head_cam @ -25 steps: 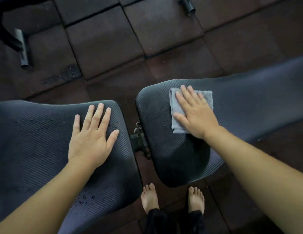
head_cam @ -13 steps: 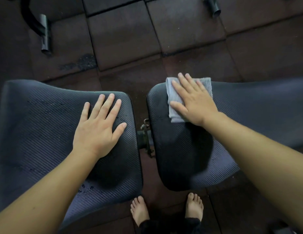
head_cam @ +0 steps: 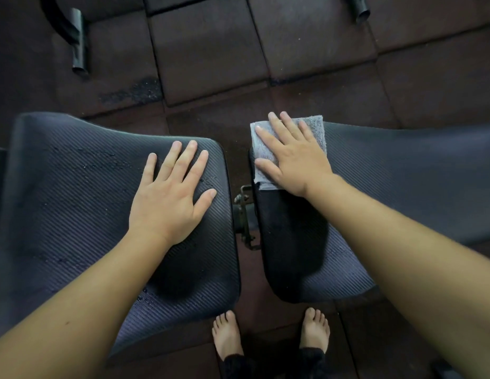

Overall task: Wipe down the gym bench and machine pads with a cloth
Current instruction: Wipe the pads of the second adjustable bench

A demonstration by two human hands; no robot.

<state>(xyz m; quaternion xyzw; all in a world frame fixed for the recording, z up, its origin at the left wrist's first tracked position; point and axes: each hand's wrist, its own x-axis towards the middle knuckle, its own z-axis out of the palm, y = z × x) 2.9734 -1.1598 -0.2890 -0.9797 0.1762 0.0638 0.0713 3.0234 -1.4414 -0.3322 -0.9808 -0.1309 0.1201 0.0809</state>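
Two dark ribbed bench pads lie side by side with a narrow gap between them. My left hand (head_cam: 170,195) rests flat on the left pad (head_cam: 60,192), fingers straight and spread. A folded grey cloth (head_cam: 316,127) sits at the far left corner of the right pad (head_cam: 416,173), partly over its far edge. My right hand (head_cam: 291,157) presses flat on the cloth with straight fingers and covers most of it. Small water droplets dot the left pad.
A metal hinge bracket (head_cam: 245,220) joins the pads in the gap. Dark rubber floor tiles (head_cam: 211,50) lie beyond. Black frame tubes stand at the far left (head_cam: 79,42) and far right (head_cam: 360,8). My bare feet (head_cam: 227,335) are below the gap.
My right hand has slid the cloth away from me to the right pad's far corner. The view has shifted, so both pads sit lower and further right. My left hand stays flat.
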